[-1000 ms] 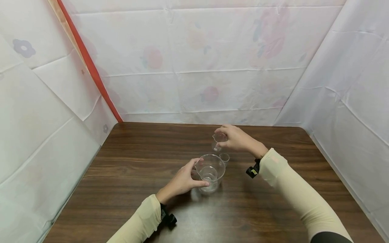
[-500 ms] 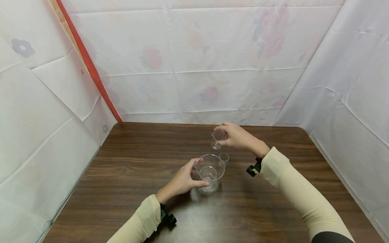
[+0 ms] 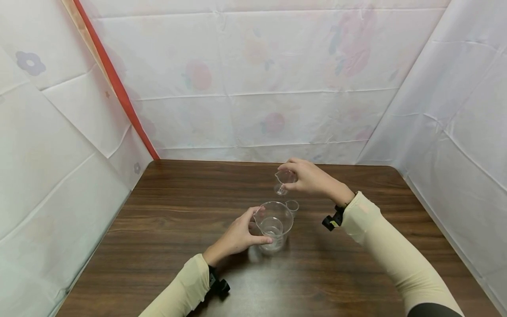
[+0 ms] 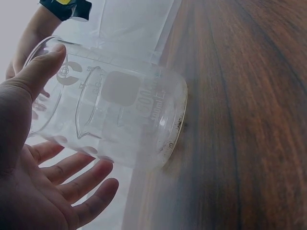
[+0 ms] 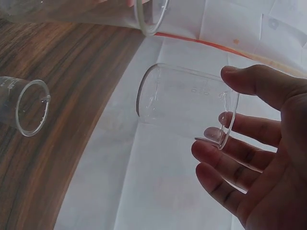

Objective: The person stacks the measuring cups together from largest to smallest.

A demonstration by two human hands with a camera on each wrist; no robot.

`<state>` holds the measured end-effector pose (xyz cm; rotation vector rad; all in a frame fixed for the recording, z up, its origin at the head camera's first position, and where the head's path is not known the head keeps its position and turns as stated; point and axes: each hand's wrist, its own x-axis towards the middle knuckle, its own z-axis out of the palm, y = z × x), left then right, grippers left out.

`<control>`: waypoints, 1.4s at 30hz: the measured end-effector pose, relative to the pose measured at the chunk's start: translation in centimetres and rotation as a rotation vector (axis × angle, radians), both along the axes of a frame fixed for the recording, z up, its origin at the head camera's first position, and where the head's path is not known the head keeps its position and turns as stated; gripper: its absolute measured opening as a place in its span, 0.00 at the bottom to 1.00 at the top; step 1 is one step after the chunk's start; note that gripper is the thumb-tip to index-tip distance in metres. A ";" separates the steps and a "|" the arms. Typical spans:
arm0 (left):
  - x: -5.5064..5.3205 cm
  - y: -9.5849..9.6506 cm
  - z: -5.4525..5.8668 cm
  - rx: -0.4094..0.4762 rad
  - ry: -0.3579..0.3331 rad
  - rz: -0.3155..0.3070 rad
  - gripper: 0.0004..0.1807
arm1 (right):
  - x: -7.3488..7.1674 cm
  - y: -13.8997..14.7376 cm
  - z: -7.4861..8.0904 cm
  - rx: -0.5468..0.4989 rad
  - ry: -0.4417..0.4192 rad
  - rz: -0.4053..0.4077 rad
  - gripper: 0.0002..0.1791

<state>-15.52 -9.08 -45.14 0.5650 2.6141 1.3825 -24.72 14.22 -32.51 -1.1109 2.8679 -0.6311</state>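
Observation:
My left hand (image 3: 239, 233) grips a large clear glass beaker (image 4: 120, 88) near its rim, thumb on one side and fingers on the other. The beaker stands upright on the table, and a smaller beaker (image 4: 90, 108) with a spout is nested inside it. Farther back, my right hand (image 3: 310, 178) holds a small clear beaker (image 5: 180, 103) by its rim between thumb and fingertips, with its base downward. A still smaller beaker (image 3: 292, 205) stands on the table just behind and right of the large one.
The dark wood-grain table (image 3: 170, 207) reaches back to a white printed curtain (image 3: 237, 79). More white sheeting (image 3: 455, 101) hangs along the right side. A red strip (image 3: 119, 83) runs down the back left corner.
My right hand has shifted slightly away from me and to the left with the small beaker. The left hand and the large beaker have stayed in place.

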 end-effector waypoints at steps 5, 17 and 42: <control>0.0 0.0 0.0 0.007 -0.008 -0.003 0.48 | 0.3 0.0 0.3 -0.014 0.018 0.041 0.24; 0.1 -0.1 0.0 0.016 -0.012 -0.017 0.49 | 1.1 -0.3 1.0 -0.036 0.058 0.094 0.23; 0.0 -0.2 0.1 0.013 -0.019 -0.008 0.47 | 2.6 -0.7 2.4 -0.064 0.062 0.159 0.23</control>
